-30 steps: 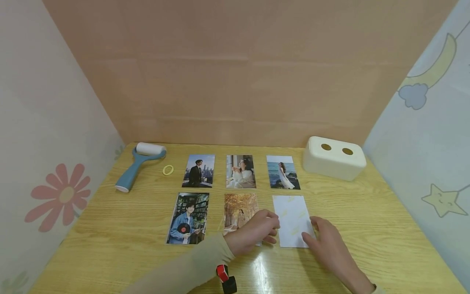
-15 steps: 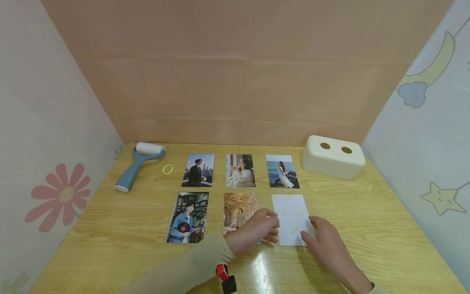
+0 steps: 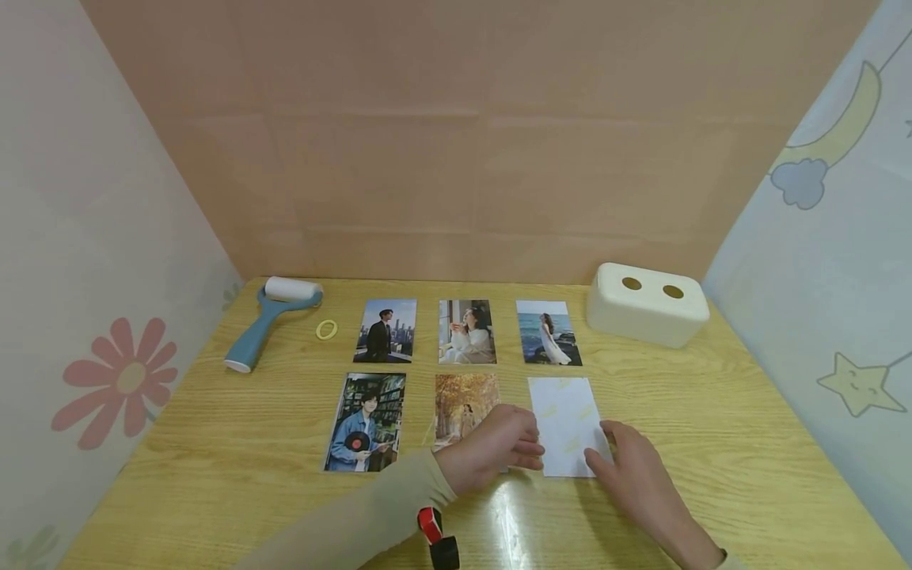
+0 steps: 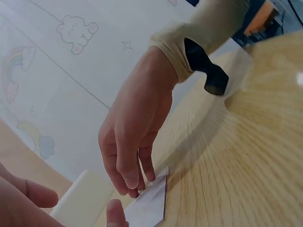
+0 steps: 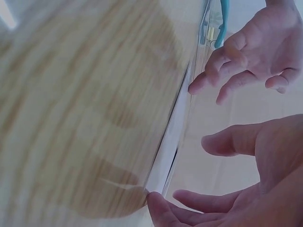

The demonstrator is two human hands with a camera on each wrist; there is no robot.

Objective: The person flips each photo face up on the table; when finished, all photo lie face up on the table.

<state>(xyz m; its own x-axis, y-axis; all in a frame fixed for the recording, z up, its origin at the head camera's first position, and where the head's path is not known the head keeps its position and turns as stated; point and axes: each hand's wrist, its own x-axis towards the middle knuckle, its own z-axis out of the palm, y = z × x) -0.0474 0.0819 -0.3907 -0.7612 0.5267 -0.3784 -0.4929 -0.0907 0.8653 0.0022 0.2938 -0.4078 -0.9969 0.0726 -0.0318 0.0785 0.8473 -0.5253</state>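
Observation:
In the head view a face-down photo, white with faint yellow marks, lies flat at the right end of the front row. My left hand reaches over the autumn photo, partly covering it, with fingers at the white photo's left edge. On the opposite side, my right hand has its thumb over the right edge and its fingers alongside. In the right wrist view a finger of my right hand touches the end of the photo, thumb raised apart. Neither hand visibly pinches it.
Behind lie three face-up photos, including a seaside one; a face-up record-shop photo lies front left. A blue-handled roller and yellow tape ring are back left. A cream box with two holes stands back right.
The fingers of my left hand have shifted slightly right, closer to the white photo's left edge. My right hand and the photos stay in place.

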